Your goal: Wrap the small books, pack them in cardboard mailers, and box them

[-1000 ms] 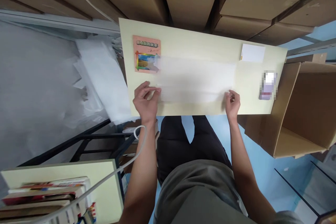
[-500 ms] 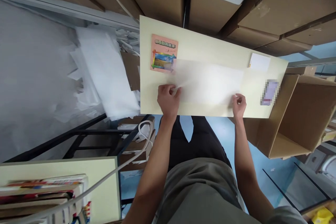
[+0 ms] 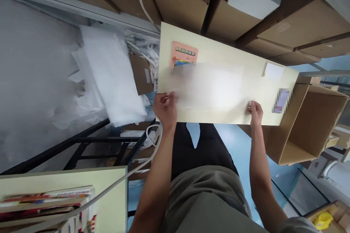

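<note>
A translucent white sheet [image 3: 213, 85] lies spread on the pale yellow table [image 3: 218, 52], blurred by motion. My left hand [image 3: 164, 107] pinches the sheet's near left corner at the table's front edge. My right hand [image 3: 256, 111] pinches its near right corner. The sheet's far left part covers the lower half of an orange booklet [image 3: 184, 52] with a colourful picture. A small white card [image 3: 274, 71] lies at the table's far right.
Cardboard boxes [image 3: 177, 3] stand behind the table, and an open box [image 3: 314, 116] sits at the right. A heap of white foam sheets [image 3: 109, 76] lies to the left. Books [image 3: 46, 207] rest on a second table at the bottom left. A white cable [image 3: 120, 178] crosses in front.
The sheet has shifted left and away, now covering more of the orange booklet. My left hand moved left along the table's edge with it; the camera view swung left.
</note>
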The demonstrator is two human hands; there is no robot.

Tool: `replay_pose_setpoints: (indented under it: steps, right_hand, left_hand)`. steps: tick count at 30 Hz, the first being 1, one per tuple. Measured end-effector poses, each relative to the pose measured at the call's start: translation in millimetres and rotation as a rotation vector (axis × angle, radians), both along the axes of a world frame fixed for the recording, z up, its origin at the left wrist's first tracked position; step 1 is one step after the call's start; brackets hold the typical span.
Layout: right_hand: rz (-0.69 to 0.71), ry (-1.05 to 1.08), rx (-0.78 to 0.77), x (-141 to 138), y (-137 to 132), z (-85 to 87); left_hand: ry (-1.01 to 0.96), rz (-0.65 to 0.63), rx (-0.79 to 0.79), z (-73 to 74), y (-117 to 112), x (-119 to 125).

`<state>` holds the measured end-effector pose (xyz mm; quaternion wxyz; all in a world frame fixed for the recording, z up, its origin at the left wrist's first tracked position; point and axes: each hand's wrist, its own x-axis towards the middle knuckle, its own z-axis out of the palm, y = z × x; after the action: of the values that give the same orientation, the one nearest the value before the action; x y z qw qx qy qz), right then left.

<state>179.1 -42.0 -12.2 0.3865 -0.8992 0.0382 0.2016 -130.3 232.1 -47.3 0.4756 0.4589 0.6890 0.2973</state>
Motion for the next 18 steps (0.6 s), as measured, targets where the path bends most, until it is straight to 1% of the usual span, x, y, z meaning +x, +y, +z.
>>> replay_pose_setpoints:
  steps: [2,6,8,9,11,14,16,18]
  right_hand:
    - [0.033,-0.056,-0.069,-2,4,0.0]
    - [0.14,-0.239,-0.328,-14,14,-4.3]
    - [0.188,-0.341,-0.415,-23,18,-9.3]
    - [0.205,-0.388,-0.439,-27,20,-12.3]
    - [0.233,-0.473,-0.482,-35,22,-18.1]
    - [0.267,-0.569,-0.578,-42,24,-24.2]
    - [0.282,-0.593,-0.633,-43,25,-25.8]
    - [0.289,-0.599,-0.665,-42,25,-26.1]
  left_hand:
    - [-0.033,0.17,-0.074,-6.6,27,-33]
    - [-0.07,0.511,-0.173,-23.9,83,-112]
    - [-0.012,0.662,-0.168,-35.6,105,-152]
    - [0.036,0.71,-0.149,-42.5,113,-170]
    - [0.12,0.747,-0.117,-58.4,127,-202]
    - [0.166,0.723,-0.152,-86.7,144,-239]
    - [0.181,0.674,-0.18,-105.9,156,-256]
    - [0.184,0.572,-0.163,-121.6,168,-267]
